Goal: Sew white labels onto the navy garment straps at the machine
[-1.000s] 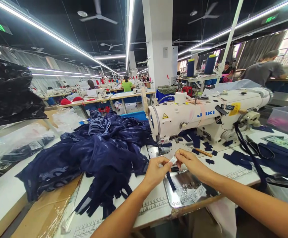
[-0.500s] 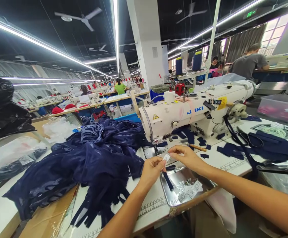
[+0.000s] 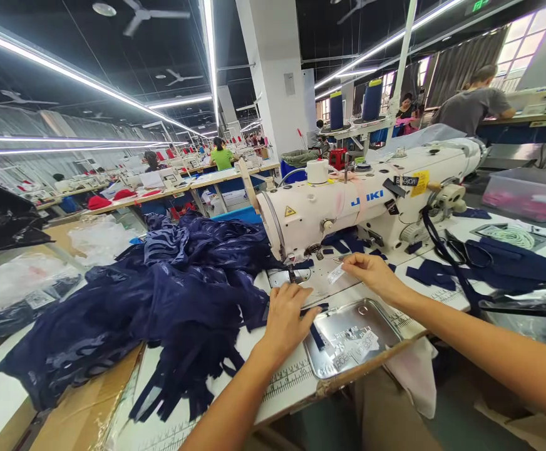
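Between the thumb and fingers of my right hand (image 3: 371, 274) is a small white label (image 3: 335, 274) with print on it, held to the right of the needle area. My left hand (image 3: 288, 316) rests low in front of the presser foot (image 3: 293, 274), thumb spread from the fingers and no item visible in it. The white sewing machine (image 3: 334, 203) stands just beyond both hands. Below them a shiny metal tray (image 3: 386, 316) holds printed white labels (image 3: 355, 349) and a dark strip (image 3: 317, 336).
A large heap of navy garments (image 3: 179, 300) covers the left side. Navy fabric pieces (image 3: 430, 274) and scissors (image 3: 468, 250) lie at the right. A ruler scale (image 3: 289, 379) runs along the table front. Co-workers sit at other machines behind.
My right hand has drawn the label away to the right, out of my left hand's fingers. The left hand has opened and moved slightly toward the needle area.
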Motion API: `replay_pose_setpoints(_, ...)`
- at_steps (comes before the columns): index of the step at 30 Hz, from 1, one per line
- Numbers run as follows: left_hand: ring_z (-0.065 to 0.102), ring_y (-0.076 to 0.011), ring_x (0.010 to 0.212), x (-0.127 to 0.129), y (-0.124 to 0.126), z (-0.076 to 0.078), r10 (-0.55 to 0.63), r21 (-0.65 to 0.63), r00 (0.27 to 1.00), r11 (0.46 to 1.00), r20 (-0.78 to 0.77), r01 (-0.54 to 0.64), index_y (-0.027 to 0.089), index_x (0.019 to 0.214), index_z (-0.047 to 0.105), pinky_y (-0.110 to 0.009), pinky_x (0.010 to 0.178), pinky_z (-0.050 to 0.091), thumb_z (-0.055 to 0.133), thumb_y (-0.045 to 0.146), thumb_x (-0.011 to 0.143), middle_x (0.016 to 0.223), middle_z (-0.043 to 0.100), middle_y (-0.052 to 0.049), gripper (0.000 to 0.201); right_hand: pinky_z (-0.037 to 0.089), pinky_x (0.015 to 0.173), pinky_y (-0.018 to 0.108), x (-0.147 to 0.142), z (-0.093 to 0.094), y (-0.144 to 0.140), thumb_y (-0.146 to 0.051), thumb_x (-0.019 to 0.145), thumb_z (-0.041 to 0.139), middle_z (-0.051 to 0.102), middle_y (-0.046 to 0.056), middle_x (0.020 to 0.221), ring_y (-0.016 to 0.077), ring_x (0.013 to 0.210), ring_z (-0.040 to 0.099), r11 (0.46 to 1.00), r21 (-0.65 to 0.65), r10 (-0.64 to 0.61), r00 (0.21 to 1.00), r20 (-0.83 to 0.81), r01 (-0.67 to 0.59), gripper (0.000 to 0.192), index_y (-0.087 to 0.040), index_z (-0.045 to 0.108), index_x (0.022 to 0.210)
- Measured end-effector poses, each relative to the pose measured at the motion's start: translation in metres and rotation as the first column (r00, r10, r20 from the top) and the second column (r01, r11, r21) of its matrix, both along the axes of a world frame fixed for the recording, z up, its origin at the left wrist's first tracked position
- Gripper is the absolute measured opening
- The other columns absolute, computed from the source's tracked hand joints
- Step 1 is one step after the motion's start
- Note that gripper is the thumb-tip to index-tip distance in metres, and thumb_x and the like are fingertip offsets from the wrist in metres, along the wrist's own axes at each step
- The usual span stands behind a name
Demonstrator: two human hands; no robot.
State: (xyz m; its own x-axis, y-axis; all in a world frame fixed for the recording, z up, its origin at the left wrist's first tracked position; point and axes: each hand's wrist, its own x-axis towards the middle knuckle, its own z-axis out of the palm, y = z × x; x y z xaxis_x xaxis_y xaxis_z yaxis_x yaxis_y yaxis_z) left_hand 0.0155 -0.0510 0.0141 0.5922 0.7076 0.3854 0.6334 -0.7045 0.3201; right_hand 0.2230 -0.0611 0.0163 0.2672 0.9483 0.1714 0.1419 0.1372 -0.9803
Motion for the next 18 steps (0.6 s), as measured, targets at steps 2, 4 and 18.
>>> replay_pose_setpoints(2,0.05,-0.023,0.086,0.002,-0.002,-0.003,0.02,-0.007,0.993,1.0,-0.118,-0.021,0.018,0.086,0.064,-0.04,0.077,0.034,0.059,0.026,0.077,0.088,0.061,-0.006,0.014,0.037,0.065,0.03,0.01,-0.002,-0.002,-0.047,0.052,0.066,0.052,-0.002,0.06,0.0132,0.06,0.047,0.999,-0.011,-0.033,0.999,0.039,0.033,0.031,-0.018,0.055,0.056)
replay_pose_setpoints(4,0.051,-0.0218,0.083,0.004,-0.003,-0.006,0.022,-0.044,0.988,0.999,-0.151,-0.029,0.018,0.077,0.064,-0.039,0.077,0.034,0.056,0.021,0.078,0.082,0.061,-0.005,0.008,0.038,0.064,0.03,0.017,-0.006,-0.004,-0.049,0.052,0.065,0.053,-0.001,0.06,0.0137,0.059,0.047,0.999,-0.019,-0.044,0.997,0.068,0.046,0.032,-0.018,0.057,0.057)
replay_pose_setpoints(18,0.038,-0.007,0.043,-0.005,0.011,-0.003,0.41,-0.641,0.659,0.754,0.63,0.144,0.015,0.059,0.052,-0.019,0.041,0.027,0.064,0.04,0.063,0.051,0.046,0.004,0.029,0.033,0.083,0.033,-0.026,0.004,-0.006,-0.048,0.055,0.068,0.062,0.004,0.083,0.0195,0.084,0.052,0.977,-0.058,0.193,0.97,-0.15,-0.203,0.032,-0.018,0.059,0.061)
